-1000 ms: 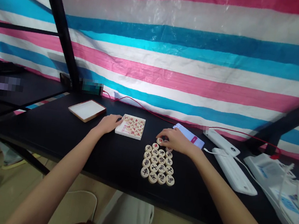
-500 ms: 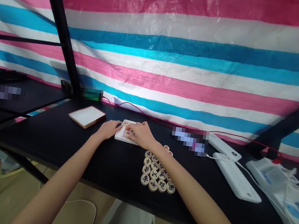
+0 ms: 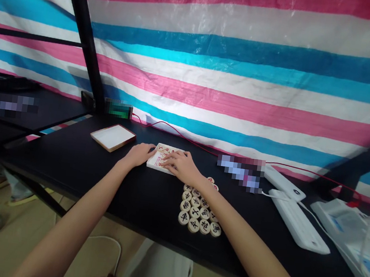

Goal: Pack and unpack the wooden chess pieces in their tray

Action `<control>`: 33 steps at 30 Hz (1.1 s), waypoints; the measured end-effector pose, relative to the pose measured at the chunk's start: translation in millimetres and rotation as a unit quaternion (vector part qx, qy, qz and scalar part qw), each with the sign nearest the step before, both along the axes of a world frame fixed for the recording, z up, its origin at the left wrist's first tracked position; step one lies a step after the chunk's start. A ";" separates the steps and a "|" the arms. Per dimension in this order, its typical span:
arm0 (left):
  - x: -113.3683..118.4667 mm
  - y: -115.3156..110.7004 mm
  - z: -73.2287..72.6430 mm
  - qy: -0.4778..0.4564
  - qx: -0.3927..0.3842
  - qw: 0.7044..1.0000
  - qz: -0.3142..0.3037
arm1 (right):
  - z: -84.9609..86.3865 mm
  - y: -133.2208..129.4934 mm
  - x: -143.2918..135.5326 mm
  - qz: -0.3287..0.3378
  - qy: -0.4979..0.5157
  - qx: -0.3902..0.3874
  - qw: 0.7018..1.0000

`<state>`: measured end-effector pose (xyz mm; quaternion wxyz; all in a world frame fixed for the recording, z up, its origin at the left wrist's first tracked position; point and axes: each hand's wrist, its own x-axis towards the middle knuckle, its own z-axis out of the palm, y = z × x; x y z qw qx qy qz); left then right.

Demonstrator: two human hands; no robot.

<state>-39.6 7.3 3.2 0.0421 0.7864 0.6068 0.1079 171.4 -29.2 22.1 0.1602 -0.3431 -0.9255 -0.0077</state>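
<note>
A shallow white box (image 3: 152,166) lies on the black table, with several round Chinese chess pieces (image 3: 166,149) with red characters inside it. At the box's left edge is my left hand (image 3: 137,155), its thumb and fingers gripping the corner. My right hand (image 3: 184,166) lies over the right part of the box, fingers spread and touching the pieces, some of which it hides. Below my right forearm, black-marked chess pieces (image 3: 195,212) stand in close rows on the table; the forearm covers part of them.
A lid-like tray with a white inside (image 3: 112,138) lies to the left. White power banks (image 3: 298,221), a blurred-out device (image 3: 240,173) and a power strip with cables (image 3: 340,222) occupy the right. A red cable (image 3: 185,136) runs along the back, before a striped sheet (image 3: 212,83).
More red-marked pieces now show in the box, and my right hand's fingers have spread over them. My left hand stays at the box's left edge. The view has shifted slightly.
</note>
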 end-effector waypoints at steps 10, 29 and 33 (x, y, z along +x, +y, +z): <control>-1.2 2.7 -3.1 0.004 0.005 1.000 -0.003 | 6.5 -7.8 6.0 -0.008 0.003 -0.008 1.000; -0.7 0.8 -0.1 0.009 -0.004 1.000 0.000 | 15.9 -7.1 131.0 -0.136 0.003 -0.294 0.946; 0.4 -0.3 1.8 0.011 -0.006 1.000 0.004 | 14.4 -2.8 124.7 -0.143 0.001 -0.248 0.958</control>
